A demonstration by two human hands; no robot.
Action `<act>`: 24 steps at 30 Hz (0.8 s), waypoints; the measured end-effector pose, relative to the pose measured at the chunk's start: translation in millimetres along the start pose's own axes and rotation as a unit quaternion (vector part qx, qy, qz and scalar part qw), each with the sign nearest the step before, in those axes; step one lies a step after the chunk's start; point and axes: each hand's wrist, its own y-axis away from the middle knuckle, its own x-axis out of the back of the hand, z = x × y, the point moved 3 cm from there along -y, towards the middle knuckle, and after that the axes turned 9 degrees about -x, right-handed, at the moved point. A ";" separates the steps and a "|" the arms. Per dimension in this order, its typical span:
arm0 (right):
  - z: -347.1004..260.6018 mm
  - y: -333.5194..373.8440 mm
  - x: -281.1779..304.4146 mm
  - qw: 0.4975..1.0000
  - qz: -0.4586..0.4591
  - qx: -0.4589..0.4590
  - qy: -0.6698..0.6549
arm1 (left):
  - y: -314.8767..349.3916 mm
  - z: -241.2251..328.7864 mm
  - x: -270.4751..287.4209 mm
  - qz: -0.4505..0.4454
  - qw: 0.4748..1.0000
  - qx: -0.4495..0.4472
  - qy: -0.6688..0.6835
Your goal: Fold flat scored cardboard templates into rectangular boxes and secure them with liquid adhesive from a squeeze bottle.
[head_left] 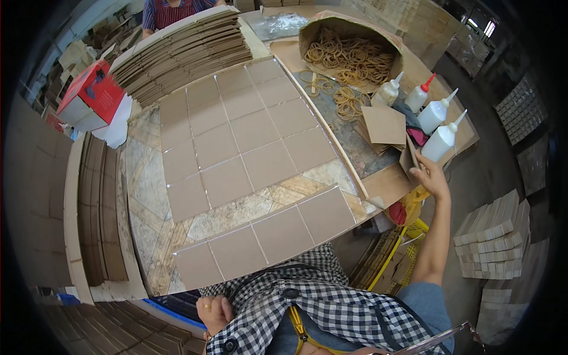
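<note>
At the right edge of the table, my right hand (431,174) grips a small brown cardboard piece (407,161) with thumb and fingers. Next to it lies a small pile of square cardboard pieces (384,125). My left hand (214,312) is curled closed, low by the table's front edge, against the checked apron (349,302); nothing shows in its fingers. Flat brown cardboard sheets (231,139) form a large panel with shiny pale lines in a grid. Nearer me, a separate cardboard strip (266,236) bears similar lines, with a band of worn tabletop (236,217) between.
Several white squeeze bottles (441,142) stand right, near an open sack of rubber bands (352,56). Cardboard stacks rise at the back (183,56) and left (102,207). A red box (89,97) sits back left. A yellow crate (384,260) is below. Another person (174,13) is across.
</note>
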 end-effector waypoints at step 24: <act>-370.4 132.4 -119.1 0.841 -0.098 0.532 -0.005 | 5.8 -33.1 -31.5 0.224 0.608 0.459 0.608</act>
